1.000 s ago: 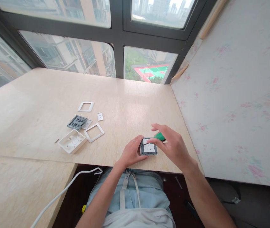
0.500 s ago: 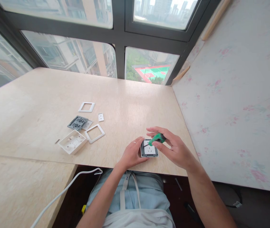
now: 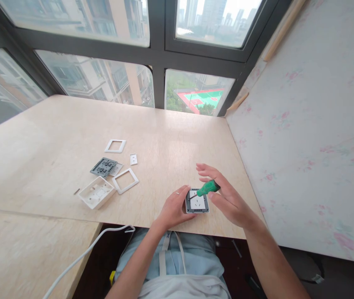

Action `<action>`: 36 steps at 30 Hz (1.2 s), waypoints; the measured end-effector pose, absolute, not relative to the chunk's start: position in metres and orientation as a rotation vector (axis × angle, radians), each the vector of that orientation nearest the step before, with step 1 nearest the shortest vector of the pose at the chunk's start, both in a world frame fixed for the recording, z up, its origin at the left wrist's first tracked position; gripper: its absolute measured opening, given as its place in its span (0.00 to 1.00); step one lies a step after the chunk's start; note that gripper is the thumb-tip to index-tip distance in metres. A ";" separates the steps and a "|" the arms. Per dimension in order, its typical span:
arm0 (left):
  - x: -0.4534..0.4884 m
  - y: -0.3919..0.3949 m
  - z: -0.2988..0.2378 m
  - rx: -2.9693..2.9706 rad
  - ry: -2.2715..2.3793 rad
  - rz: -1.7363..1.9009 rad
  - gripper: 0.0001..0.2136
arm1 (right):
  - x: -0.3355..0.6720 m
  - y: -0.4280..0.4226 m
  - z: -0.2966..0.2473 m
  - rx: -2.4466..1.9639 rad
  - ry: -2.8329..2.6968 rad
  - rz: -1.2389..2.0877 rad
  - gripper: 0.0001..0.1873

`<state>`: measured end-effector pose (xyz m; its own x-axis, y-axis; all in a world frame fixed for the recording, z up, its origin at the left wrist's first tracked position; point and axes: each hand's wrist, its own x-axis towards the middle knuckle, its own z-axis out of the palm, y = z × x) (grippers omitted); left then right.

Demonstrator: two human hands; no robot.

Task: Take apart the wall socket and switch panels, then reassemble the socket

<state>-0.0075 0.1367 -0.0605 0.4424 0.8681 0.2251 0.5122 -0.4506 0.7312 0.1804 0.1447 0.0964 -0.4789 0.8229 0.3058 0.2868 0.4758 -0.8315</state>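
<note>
My left hand (image 3: 173, 207) grips the left side of a wall socket (image 3: 198, 203), which has a white face and a grey frame. It lies face up near the front edge of the counter. In my right hand (image 3: 227, 199) is a green and black screwdriver (image 3: 208, 188), its handle end by the palm and the fingers loosely raised around it. The screwdriver's thin shaft slants down to the left side of the socket's grey frame, where a screw hole appears to be. Whether a screw sits under the tip is too small to tell.
Left on the counter (image 3: 164, 145) lie a white back box (image 3: 85, 200), a grey socket module (image 3: 102, 167), two white cover frames (image 3: 114, 149) (image 3: 135, 175) and a small white insert (image 3: 133, 159). A white cable (image 3: 80, 254) crosses the front left edge. A papered wall (image 3: 308, 166) bounds the right side.
My right hand's fingers have loosened and spread around the screwdriver handle, which has tilted lower. My left hand keeps its hold on the socket. The whole view has shifted slightly downward.
</note>
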 end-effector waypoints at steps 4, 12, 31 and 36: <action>-0.007 0.137 -0.061 2.132 1.145 0.803 0.42 | 0.181 0.142 0.095 -0.892 -1.926 1.031 0.24; -0.007 0.137 -0.056 2.110 1.118 0.822 0.41 | 0.182 0.134 0.085 -1.071 -1.898 0.882 0.23; -0.007 0.136 -0.058 2.107 1.140 0.814 0.42 | 0.180 0.133 0.080 -0.970 -1.899 0.986 0.26; -0.007 0.136 -0.056 2.112 1.147 0.803 0.41 | 0.180 0.135 0.080 -0.926 -1.867 1.039 0.28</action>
